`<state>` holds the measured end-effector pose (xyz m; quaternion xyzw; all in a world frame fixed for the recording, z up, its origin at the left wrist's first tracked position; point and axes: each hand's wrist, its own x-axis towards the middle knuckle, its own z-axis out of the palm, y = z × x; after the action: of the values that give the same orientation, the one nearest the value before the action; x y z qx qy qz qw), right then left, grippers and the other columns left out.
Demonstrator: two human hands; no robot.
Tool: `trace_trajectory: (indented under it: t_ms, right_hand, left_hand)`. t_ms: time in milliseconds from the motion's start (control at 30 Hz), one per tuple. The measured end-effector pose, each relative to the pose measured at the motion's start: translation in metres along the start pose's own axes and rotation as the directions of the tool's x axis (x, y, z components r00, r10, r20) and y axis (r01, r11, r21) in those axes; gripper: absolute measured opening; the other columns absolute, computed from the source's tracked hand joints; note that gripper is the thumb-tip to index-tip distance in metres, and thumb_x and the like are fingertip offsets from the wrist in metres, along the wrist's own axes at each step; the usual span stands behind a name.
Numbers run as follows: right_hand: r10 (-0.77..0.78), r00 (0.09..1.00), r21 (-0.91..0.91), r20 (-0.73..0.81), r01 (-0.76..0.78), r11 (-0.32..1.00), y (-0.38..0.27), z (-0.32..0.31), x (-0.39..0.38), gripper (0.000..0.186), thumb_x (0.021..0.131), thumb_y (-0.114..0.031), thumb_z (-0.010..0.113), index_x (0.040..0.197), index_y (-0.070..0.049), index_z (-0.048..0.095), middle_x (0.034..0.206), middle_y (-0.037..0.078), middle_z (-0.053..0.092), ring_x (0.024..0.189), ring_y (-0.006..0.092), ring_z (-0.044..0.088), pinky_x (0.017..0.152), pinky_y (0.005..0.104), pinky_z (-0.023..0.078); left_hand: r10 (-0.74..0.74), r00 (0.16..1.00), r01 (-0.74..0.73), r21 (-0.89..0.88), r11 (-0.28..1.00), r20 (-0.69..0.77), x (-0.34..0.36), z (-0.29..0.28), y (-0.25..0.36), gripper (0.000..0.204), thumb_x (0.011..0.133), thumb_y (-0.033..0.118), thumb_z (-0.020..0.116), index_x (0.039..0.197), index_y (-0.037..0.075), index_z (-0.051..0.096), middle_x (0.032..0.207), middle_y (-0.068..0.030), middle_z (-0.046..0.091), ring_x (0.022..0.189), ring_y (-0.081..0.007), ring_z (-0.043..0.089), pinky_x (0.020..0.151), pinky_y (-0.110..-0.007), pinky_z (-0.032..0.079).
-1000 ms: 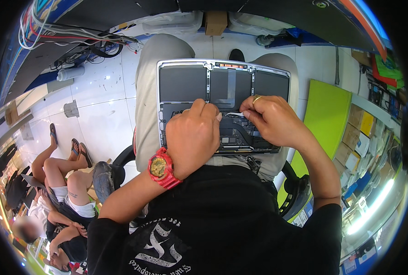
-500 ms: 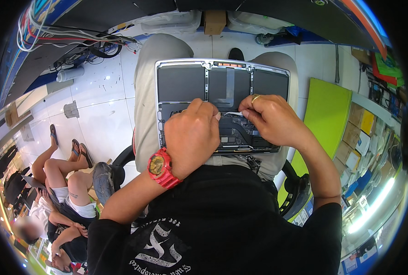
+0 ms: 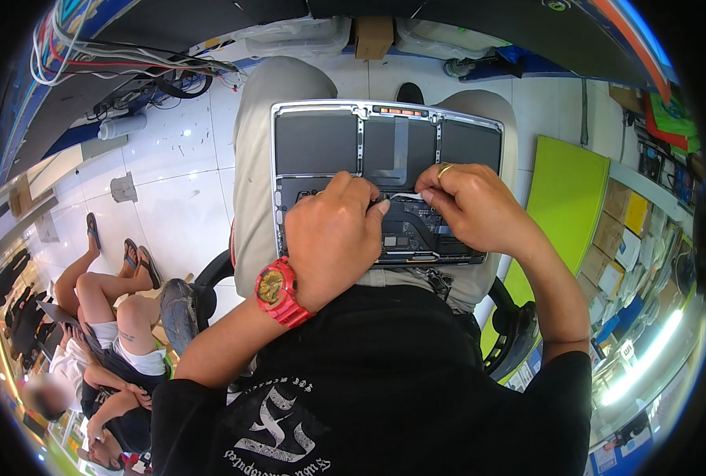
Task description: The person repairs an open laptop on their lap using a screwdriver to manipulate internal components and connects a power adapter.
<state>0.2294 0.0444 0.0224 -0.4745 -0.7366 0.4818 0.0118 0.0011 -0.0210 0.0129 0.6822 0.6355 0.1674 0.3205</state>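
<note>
An opened laptop base (image 3: 298,189) rests across my thighs, its silver frame holding black battery cells (image 3: 315,144) on the far half and a dark circuit board (image 3: 401,228) on the near half. My right hand (image 3: 478,203) pinches a thin white strip (image 3: 404,196) between thumb and forefinger, over the line between battery and board. Close by on the left, my left hand (image 3: 335,218) is bent over the board, thumb and fingertips drawn together at the strip's other end. Whatever sits between those fingertips is too small to make out.
Bundled cables (image 3: 182,63) hang at the upper left. A chair armrest (image 3: 184,309) stands left of me. To the right are a green panel (image 3: 563,198) and a glass display case (image 3: 646,333) with boxes. Other people (image 3: 119,373) sit at the lower left.
My left thumb has shifted slightly down and right, parting a little from the forefinger. My right hand keeps its pinch on the white strip, almost unmoved.
</note>
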Motion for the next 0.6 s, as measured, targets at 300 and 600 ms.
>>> trace_trajectory:
  t_ms: [300,600]
  right_hand:
    - [-0.013,1.000,-0.002,-0.002,0.013,1.000,-0.001,-0.001,0.001,0.013,0.102,-0.007,0.068,0.105,0.003,0.077,0.102,0.023,0.078,0.096,0.0451,0.074,0.086,0.0512,0.058]
    - [-0.056,0.995,-0.076,-0.081,0.050,0.996,0.003,-0.009,-0.012,0.011,0.104,-0.007,0.070,0.110,0.001,0.075,0.096,0.020,0.076,0.088,0.0404,0.075,0.078,0.0465,0.057]
  left_hand:
    - [0.058,0.998,-0.058,0.041,0.997,0.013,-0.003,0.002,0.000,0.021,0.091,0.020,0.085,0.103,0.005,0.076,0.096,-0.0106,0.073,0.077,-0.0351,0.073,0.071,-0.044,0.057]
    - [0.335,0.941,-0.339,0.207,0.918,0.055,-0.007,0.001,-0.007,0.028,0.094,0.019,0.082,0.119,0.008,0.076,0.092,-0.0066,0.061,0.068,-0.0263,0.064,0.064,-0.041,0.051]
